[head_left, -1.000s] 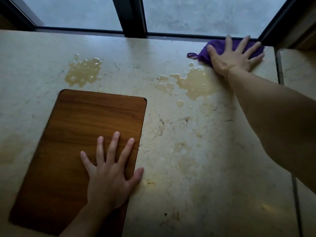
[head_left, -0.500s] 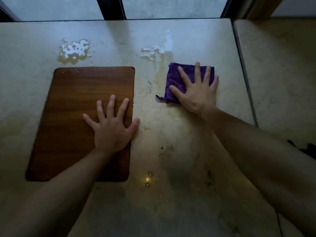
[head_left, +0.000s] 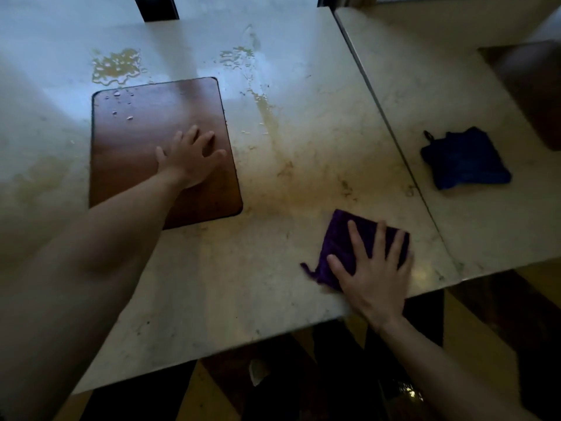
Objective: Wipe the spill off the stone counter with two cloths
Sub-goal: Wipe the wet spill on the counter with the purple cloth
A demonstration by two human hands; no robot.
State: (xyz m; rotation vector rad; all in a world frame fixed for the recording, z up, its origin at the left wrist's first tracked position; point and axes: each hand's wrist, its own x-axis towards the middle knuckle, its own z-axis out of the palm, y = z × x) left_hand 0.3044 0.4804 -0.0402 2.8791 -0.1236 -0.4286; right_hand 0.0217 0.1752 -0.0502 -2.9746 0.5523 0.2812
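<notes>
My right hand (head_left: pixel 375 278) presses the purple cloth (head_left: pixel 343 238), fingers flat. Left hand (head_left: pixel 189 159) flat on the board (head_left: pixel 136 141). Remaining puddle (head_left: pixel 117 66) lies far-left, nearer my left.

left hand (head_left: pixel 189 161) lies flat in the centre-left of the frame, fingers spread and straight, forearm stretching back to the lower left. right hand (head_left: pixel 375 278) – lower right – presses palm-down, fingers splayed, wrist bent over the surface edge.
</notes>
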